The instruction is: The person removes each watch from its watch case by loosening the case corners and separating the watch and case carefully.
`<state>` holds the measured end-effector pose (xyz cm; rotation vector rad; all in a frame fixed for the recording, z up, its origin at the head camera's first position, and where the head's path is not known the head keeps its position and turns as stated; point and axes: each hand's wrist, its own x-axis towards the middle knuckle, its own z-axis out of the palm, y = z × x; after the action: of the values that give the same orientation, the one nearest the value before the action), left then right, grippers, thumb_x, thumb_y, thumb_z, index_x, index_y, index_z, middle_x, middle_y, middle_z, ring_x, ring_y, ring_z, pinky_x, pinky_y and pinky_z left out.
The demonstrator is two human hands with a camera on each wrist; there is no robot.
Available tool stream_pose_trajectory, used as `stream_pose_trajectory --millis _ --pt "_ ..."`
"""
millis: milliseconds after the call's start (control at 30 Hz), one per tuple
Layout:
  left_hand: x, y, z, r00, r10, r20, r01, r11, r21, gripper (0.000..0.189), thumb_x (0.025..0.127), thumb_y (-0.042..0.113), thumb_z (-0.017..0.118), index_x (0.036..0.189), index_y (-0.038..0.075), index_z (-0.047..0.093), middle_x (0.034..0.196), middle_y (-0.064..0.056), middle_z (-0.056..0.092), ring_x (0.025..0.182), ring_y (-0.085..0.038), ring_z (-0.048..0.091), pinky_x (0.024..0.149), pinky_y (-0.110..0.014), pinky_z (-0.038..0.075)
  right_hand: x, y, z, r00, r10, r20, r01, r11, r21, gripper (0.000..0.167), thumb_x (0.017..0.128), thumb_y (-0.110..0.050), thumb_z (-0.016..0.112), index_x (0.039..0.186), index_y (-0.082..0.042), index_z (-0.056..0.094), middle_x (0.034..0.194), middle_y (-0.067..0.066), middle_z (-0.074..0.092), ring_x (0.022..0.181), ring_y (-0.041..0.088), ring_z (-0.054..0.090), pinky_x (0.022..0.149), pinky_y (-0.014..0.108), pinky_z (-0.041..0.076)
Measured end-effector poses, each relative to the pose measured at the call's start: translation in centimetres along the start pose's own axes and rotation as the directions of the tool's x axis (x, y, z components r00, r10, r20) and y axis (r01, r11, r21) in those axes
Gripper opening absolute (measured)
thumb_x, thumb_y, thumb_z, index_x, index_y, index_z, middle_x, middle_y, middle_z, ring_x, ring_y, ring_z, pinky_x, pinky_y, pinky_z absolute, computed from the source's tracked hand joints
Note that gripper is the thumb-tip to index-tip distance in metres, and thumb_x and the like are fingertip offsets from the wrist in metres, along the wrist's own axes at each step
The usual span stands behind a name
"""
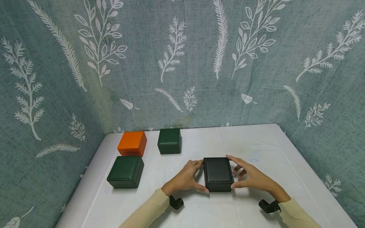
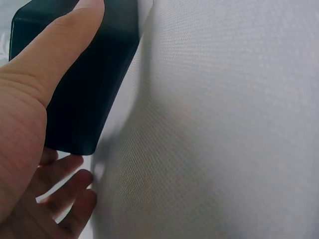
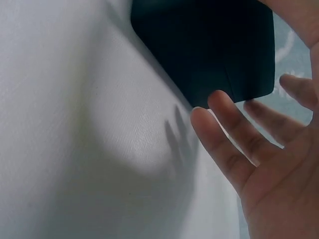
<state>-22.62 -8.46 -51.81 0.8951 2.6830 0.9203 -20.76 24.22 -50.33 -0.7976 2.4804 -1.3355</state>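
Observation:
A black box point(image 1: 218, 171) with a stitched, leather-like lid sits squarely between two hands on the white table. My left hand point(image 1: 185, 177) spans its left side, thumb at the front left corner and fingertips toward the back left corner. On the other side my right hand point(image 1: 253, 177) grips likewise, its thumb at the front right and its index finger reaching the back right corner. In the left wrist view the thumb point(image 2: 65, 42) lies along the box wall point(image 2: 82, 99). The right wrist view has the other fingers point(image 3: 224, 144) spread beside the box point(image 3: 209, 55).
To the left stand an orange box point(image 1: 132, 143), a dark green box point(image 1: 125, 172) just in front of it, and another green box point(image 1: 169, 141) further back. A leaf-patterned cloth point(image 1: 182, 63) walls the white table point(image 1: 251, 142) at the back and both sides.

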Motion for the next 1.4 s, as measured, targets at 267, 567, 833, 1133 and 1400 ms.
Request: stream_pose_trajectory --millis 267,567,833,1133,1400 --pt "0.2 -0.1 0.3 1.000 0.010 -0.012 -0.010 1.000 0.030 0.127 0.063 0.064 0.092 0.161 0.009 0.033 0.153 -0.003 0.048 0.130 -0.016 0.041 0.110 -0.039 0.040 0.3 -0.2 0.2 1.000 0.008 0.000 -0.008 1.000 -0.023 0.107 0.080 -0.037 0.091 0.164 -0.024 0.027 0.153 0.008 0.042 0.105 0.026 0.061 0.084 0.038 0.054" --pt "0.2 -0.1 0.2 0.999 0.027 -0.019 -0.027 0.999 0.035 0.125 0.063 0.061 0.094 0.159 0.006 0.036 0.151 -0.004 0.050 0.130 -0.017 0.042 0.110 -0.038 0.040 0.3 -0.1 0.7 0.995 -0.059 -0.081 0.045 0.985 -0.169 0.104 0.077 -0.047 0.090 0.162 -0.022 0.036 0.145 0.003 0.051 0.104 0.020 0.058 0.084 0.040 0.051" --pt "0.4 -0.3 0.2 1.000 0.029 -0.010 -0.029 0.999 0.032 0.124 0.064 0.059 0.094 0.158 0.004 0.036 0.150 -0.006 0.049 0.128 -0.017 0.043 0.109 -0.037 0.041 0.6 0.2 0.4 0.992 -0.098 -0.083 0.078 0.974 -0.213 0.099 0.078 -0.046 0.089 0.160 -0.017 0.041 0.097 0.002 0.058 0.086 0.017 0.052 0.071 0.034 0.041" --pt "0.4 -0.5 0.2 0.996 0.086 -0.038 -0.085 0.996 0.026 0.119 0.063 0.057 0.096 0.155 0.004 0.041 0.146 -0.005 0.053 0.120 -0.015 0.044 0.102 -0.035 0.043 1.1 0.5 0.0 0.992 -0.091 -0.092 0.077 0.985 -0.152 0.093 0.080 -0.039 0.089 0.158 -0.015 0.044 0.095 0.007 0.058 0.081 0.018 0.048 0.062 0.032 0.035" --pt "0.4 -0.5 0.3 0.994 0.104 -0.042 -0.103 0.994 0.036 0.117 0.064 0.055 0.096 0.154 0.005 0.042 0.146 -0.005 0.053 0.120 -0.016 0.045 0.101 -0.034 0.043 1.4 0.4 -0.1 0.988 -0.102 -0.112 0.085 0.986 -0.145 0.086 0.083 -0.037 0.088 0.155 -0.012 0.048 0.087 0.010 0.054 0.071 0.014 0.044 0.061 0.031 0.034"
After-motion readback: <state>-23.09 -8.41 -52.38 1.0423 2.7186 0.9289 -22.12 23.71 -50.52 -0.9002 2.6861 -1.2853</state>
